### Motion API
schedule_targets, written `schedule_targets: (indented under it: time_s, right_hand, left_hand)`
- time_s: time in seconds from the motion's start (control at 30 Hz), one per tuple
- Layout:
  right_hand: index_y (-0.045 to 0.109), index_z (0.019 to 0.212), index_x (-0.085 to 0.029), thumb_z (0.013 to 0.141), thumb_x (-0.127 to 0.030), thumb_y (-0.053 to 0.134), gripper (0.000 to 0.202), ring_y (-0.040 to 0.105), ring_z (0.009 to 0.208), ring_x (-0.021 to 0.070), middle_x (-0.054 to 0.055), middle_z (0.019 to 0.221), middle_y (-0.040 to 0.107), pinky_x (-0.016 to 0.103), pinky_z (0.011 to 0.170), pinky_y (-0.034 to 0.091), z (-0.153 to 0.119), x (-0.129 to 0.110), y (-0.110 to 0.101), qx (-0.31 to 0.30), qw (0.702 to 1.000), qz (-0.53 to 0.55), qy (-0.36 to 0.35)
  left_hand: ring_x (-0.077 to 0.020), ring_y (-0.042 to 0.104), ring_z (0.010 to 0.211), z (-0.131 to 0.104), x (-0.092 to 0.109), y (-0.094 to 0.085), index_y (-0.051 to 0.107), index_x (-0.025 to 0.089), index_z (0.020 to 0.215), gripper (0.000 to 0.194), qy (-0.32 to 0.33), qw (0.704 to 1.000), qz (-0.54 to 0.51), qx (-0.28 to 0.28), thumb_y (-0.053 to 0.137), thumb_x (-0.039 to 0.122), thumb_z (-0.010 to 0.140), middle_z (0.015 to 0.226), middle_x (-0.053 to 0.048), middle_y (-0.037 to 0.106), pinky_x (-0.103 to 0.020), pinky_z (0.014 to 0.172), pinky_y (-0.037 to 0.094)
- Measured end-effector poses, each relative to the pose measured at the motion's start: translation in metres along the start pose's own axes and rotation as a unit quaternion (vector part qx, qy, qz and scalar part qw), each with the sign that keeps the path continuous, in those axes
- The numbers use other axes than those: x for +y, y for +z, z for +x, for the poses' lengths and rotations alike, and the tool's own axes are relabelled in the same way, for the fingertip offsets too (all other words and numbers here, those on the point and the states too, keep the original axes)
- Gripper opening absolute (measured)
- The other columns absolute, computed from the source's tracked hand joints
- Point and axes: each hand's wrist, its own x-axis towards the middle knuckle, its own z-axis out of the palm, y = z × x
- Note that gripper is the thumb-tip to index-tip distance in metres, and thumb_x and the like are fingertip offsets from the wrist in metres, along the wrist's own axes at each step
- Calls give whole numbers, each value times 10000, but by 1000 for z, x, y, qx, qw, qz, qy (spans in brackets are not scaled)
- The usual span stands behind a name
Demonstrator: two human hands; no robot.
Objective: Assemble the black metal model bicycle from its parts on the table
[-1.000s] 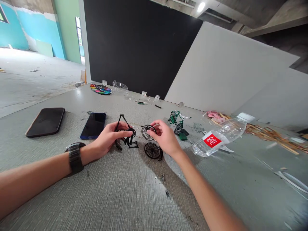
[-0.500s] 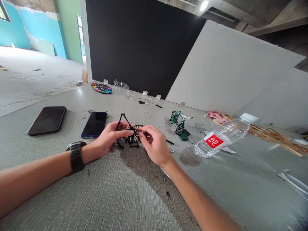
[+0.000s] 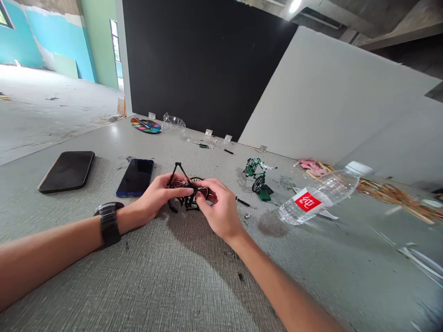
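Observation:
A small black model bicycle (image 3: pixel 189 201) is between my hands, just over the grey table. My left hand (image 3: pixel 159 196) grips its frame from the left, thumb lying along the top. From the right, my right hand (image 3: pixel 219 207) pinches the bicycle near its wheel with thumb and fingers. Part of the wheel and whatever lies between the fingertips is hidden. To the right stands a green model bicycle (image 3: pixel 256 174), with a small dark green piece (image 3: pixel 265 192) beside it. A thin black rod (image 3: pixel 242 201) lies close to my right hand.
Two phones, one black (image 3: pixel 67 171) and one blue-edged (image 3: pixel 134 177), lie at left. A clear bottle (image 3: pixel 320 196) lies tilted at right. Farther back are a paint palette (image 3: pixel 146 125) and clear plastic (image 3: pixel 174 122). Wooden strips (image 3: pixel 394 196) lie far right.
My right hand has shifted slightly left, closer to my left hand, and more of the black rod shows. My left hand has barely moved.

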Motion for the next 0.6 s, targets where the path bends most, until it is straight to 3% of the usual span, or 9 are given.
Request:
schedule_targets:
  time_s: [0.6]
  right_hand:
    - [693, 991, -213, 850, -198, 630, 156, 672, 862, 192, 63, 1010, 692, 344, 728, 572, -1, 3, 3, 15, 1000, -15, 16]
  left_hand:
    - [-139, 593, 789, 0, -2, -1, 657, 167, 859, 253, 16, 999, 26, -9, 814, 296, 709, 856, -23, 643, -263, 720, 450]
